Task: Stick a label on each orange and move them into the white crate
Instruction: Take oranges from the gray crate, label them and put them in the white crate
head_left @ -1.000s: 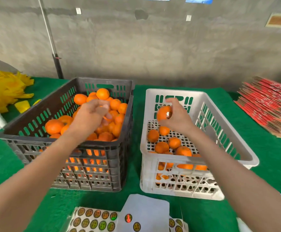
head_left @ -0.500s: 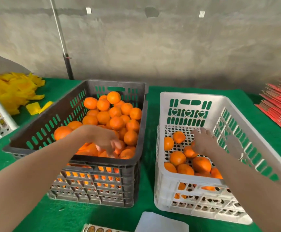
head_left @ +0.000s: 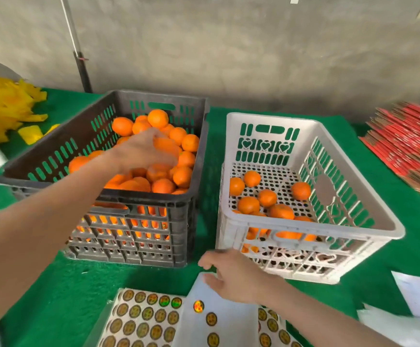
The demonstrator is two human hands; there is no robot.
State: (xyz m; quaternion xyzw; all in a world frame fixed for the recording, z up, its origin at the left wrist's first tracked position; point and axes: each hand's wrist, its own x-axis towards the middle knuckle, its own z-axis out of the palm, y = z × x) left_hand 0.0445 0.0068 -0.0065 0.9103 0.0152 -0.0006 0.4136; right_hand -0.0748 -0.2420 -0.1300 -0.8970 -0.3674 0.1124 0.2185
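Reaching into the dark grey crate (head_left: 138,231), the left hand (head_left: 138,152) curls its fingers round one orange (head_left: 167,146) lifted just above the heaped oranges (head_left: 179,176) there; the hand is blurred, but the fruit shows between the fingers and palm. This crate stands left of the table's middle, and the white crate (head_left: 304,232) sits just beside it on the right, a narrow strip of the green table cover (head_left: 53,284) showing between them. Around ten loose oranges (head_left: 267,198) lie on the white crate's perforated floor, most of them gathered toward its near left corner and one (head_left: 301,191) apart toward the right wall. The right hand (head_left: 236,279) hovers in front of the white crate's near left corner, palm down, fingers loosely bent and holding nothing, above the far end of a mostly bare white backing sheet (head_left: 229,331) at the table's near edge. Three round labels remain on that sheet, the nearest to the hand a shiny one (head_left: 198,306). Under it lies a fuller label sheet (head_left: 141,319) with rows of round gold stickers. Yellow scraps (head_left: 3,108) are piled at the far left corner, flat red cartons (head_left: 409,151) are stacked at the right edge, and white paper (head_left: 417,294) lies near the right front.
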